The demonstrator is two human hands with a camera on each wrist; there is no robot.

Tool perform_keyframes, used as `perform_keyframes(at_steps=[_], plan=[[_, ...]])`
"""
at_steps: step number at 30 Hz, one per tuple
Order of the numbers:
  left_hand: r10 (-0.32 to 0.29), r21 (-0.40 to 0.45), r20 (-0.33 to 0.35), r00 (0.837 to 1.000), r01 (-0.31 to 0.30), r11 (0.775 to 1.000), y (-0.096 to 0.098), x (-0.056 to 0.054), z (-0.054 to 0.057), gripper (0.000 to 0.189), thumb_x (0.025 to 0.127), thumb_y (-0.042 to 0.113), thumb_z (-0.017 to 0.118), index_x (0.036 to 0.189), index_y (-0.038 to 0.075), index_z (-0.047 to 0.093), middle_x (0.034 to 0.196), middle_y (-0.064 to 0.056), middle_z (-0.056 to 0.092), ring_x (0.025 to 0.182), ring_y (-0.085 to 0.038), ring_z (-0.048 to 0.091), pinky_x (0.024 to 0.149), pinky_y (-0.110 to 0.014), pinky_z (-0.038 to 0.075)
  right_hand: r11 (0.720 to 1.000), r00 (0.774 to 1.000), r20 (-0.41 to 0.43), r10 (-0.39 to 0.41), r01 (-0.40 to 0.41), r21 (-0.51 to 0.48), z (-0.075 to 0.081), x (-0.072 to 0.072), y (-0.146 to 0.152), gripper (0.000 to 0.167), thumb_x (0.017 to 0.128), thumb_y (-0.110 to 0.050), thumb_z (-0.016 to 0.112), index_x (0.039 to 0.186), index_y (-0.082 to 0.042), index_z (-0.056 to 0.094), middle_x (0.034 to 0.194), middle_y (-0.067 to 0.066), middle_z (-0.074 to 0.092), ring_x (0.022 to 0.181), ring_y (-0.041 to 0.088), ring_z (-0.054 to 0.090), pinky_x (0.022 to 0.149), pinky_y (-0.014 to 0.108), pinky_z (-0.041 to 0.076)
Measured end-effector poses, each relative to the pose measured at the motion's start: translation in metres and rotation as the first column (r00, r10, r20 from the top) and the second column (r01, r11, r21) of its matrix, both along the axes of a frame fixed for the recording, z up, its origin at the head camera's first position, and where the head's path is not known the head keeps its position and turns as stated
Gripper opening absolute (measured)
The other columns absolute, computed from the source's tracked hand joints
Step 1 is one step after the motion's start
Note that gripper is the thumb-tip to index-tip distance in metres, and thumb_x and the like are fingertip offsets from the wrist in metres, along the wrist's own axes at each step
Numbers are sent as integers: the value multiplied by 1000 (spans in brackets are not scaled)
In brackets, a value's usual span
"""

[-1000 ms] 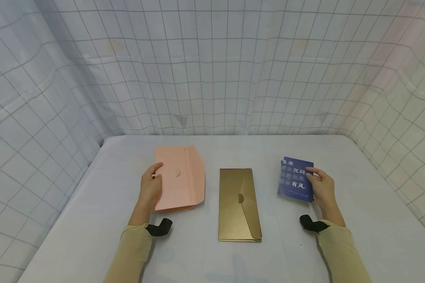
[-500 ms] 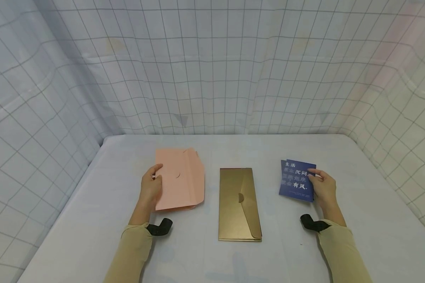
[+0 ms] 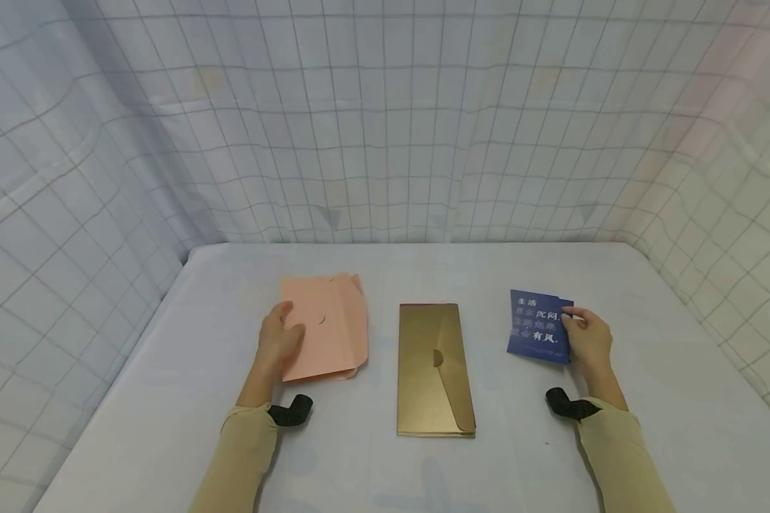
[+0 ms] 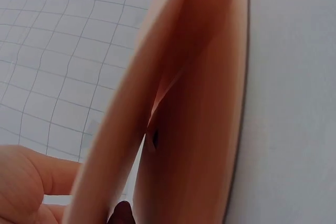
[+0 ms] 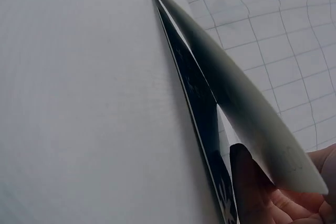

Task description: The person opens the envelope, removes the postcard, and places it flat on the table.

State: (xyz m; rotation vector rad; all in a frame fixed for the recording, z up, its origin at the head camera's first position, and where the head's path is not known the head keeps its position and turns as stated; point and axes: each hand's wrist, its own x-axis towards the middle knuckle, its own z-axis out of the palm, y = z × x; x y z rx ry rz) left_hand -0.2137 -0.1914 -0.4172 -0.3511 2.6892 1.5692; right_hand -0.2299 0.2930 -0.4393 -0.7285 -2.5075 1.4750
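Note:
My left hand (image 3: 278, 342) pinches the left edge of a pink envelope (image 3: 317, 328), thumb on top. A second pink envelope (image 3: 358, 283) peeks out below it at the far right corner. In the left wrist view the upper envelope (image 4: 126, 108) stands raised, with a gap over the lower one (image 4: 199, 135) and a dark fingertip in that gap. At the right, my right hand (image 3: 590, 345) pinches a dark blue card (image 3: 532, 331) with white Chinese lettering. The right wrist view has this card (image 5: 247, 119) bowed upward over another blue card (image 5: 194, 98), a fingertip between them.
Between the hands lies a gold envelope (image 3: 426, 385) with its flap tucked, apparently on top of another. All of it rests on a white-covered table (image 3: 359, 470). A white grid-patterned curtain (image 3: 385, 142) encloses the back and sides. Dark wrist cameras (image 3: 291, 411) sit on both wrists.
The upper blue card has shifted slightly right and now covers the lower card's left edge. The upper pink envelope has come slightly nearer, baring more of the one below; my left thumb has moved right.

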Motion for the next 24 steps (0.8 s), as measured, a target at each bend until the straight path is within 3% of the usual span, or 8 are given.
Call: perform_keyframes(at_steps=[6, 10, 17, 24], plan=[[-30, -131, 34, 999, 34, 991, -3, -2, -2, 63, 86, 7, 46, 144, -6, 24, 143, -34, 25, 133, -46, 24, 111, -56, 24, 995, 999, -1, -36, 36, 91, 0, 1, -2, 39, 97, -24, 44, 127, -3, 55, 110, 19, 61, 84, 13, 52, 65, 19, 38], [-24, -191, 38, 999, 30, 981, -2, -2, -3, 64, 85, 10, 47, 143, -5, 25, 139, -36, 26, 128, -49, 27, 106, -60, 27, 995, 999, -5, -38, 39, 96, -1, 1, -2, 40, 97, -23, 41, 128, -1, 54, 122, 24, 56, 104, 27, 51, 73, 26, 36], [-29, -270, 23, 999, 34, 962, 2, 1, 0, 65, 85, 14, 46, 143, -6, 25, 139, -37, 27, 124, -53, 22, 99, -62, 27, 995, 998, 1, -60, 60, 78, 0, -2, -2, 40, 97, -22, 41, 130, -3, 52, 120, 17, 57, 85, 8, 51, 60, 8, 36], [-4, -320, 69, 998, 26, 947, 3, 3, 0, 66, 84, 18, 45, 144, 0, 25, 138, -37, 25, 127, -52, 21, 99, -66, 28, 996, 998, -6, -56, 56, 75, 3, 1, -5, 40, 97, -23, 41, 130, -2, 52, 121, 19, 58, 78, 0, 47, 62, 10, 36]])
